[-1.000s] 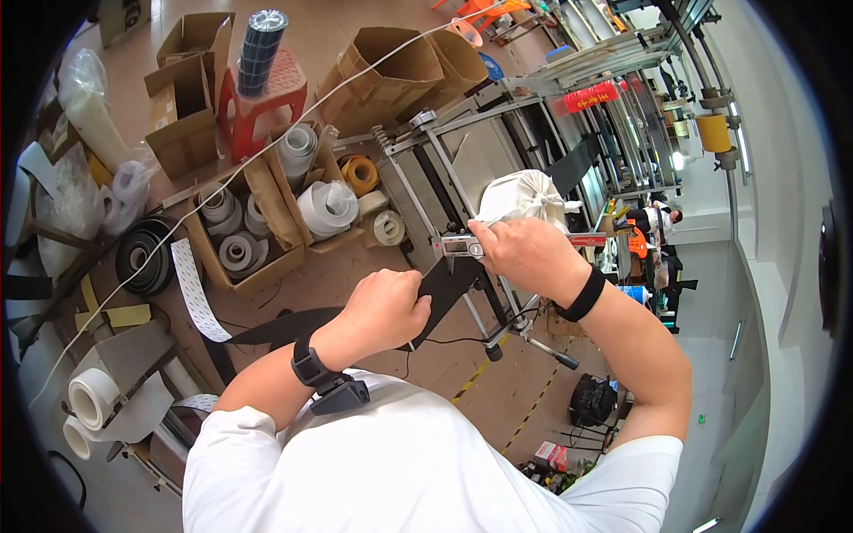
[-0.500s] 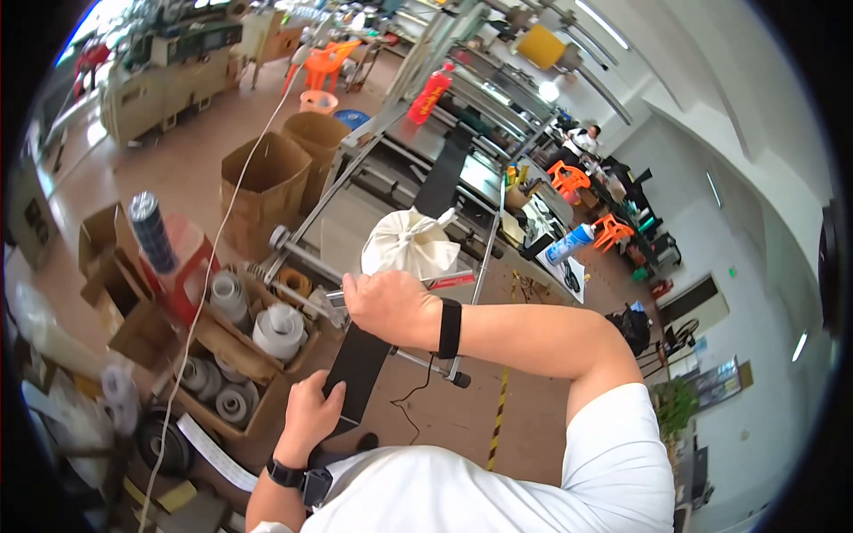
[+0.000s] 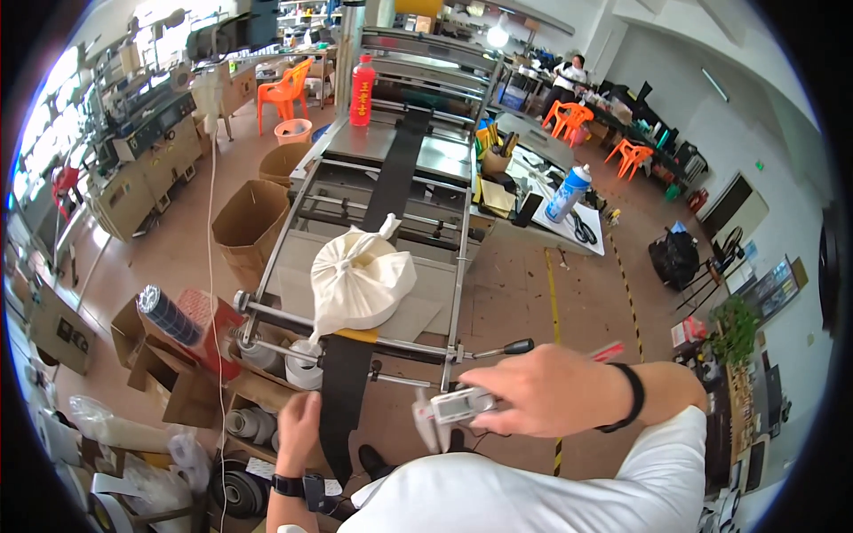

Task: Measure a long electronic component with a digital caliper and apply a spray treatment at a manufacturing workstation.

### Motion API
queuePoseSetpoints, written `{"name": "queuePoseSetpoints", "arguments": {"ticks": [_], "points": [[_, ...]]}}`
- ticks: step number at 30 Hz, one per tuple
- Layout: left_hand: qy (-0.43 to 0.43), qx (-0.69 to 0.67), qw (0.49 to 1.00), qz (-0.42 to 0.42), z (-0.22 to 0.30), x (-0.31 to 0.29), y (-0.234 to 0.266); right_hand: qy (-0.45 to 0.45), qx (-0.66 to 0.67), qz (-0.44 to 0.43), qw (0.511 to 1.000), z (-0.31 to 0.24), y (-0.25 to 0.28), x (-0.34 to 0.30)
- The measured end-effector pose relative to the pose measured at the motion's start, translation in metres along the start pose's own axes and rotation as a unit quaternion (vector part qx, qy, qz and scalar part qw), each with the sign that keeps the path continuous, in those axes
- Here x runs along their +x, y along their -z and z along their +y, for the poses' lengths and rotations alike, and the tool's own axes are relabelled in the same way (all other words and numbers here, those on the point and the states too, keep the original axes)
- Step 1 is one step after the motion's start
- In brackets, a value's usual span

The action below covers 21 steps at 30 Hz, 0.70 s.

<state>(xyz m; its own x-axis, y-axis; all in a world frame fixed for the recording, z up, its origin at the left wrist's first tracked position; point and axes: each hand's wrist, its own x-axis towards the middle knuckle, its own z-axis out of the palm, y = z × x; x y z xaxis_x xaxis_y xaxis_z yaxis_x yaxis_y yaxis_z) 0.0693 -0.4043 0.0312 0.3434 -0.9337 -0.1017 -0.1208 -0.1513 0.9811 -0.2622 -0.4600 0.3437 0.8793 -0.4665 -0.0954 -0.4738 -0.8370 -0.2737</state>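
Note:
My right hand is closed around a digital caliper with metal jaws and a red end sticking out past the knuckles. The caliper is held over the floor, to the right of a long black strip. That strip runs along the machine frame and hangs down at the near end. Beside the strip's left edge is my left hand, its fingers loosely bent and nothing visible in them. A tied cream cloth bag sits on the strip over the near part of the frame.
The metal machine frame carries a red bottle. To its right, a side table holds a blue-and-white spray can and scissors. Cardboard boxes and white rolls stand left. A person is far back.
My right hand has moved right and toward me with the caliper, away from the strip and bag. The left hand has come off the strip's top. The view has turned.

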Motion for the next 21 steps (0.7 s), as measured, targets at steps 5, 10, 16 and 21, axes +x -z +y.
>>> {"name": "queuePoseSetpoints", "arguments": {"ticks": [5,10,16,21], "points": [[-0.211,0.029,0.969,0.124,0.124,0.032,-0.003,-0.148,0.048,0.112,0.981,0.065,0.047,-0.082],[-0.275,0.069,0.956,0.082,0.229,0.080,-0.070,-0.148,0.040,0.213,0.965,0.165,0.064,-0.155],[-0.321,0.175,0.930,0.032,0.331,0.178,-0.167,-0.114,0.041,0.240,0.963,0.265,0.098,-0.185],[-0.297,0.242,0.923,0.038,0.384,0.231,-0.217,0.001,0.025,0.291,0.957,0.304,0.153,-0.135]]}}
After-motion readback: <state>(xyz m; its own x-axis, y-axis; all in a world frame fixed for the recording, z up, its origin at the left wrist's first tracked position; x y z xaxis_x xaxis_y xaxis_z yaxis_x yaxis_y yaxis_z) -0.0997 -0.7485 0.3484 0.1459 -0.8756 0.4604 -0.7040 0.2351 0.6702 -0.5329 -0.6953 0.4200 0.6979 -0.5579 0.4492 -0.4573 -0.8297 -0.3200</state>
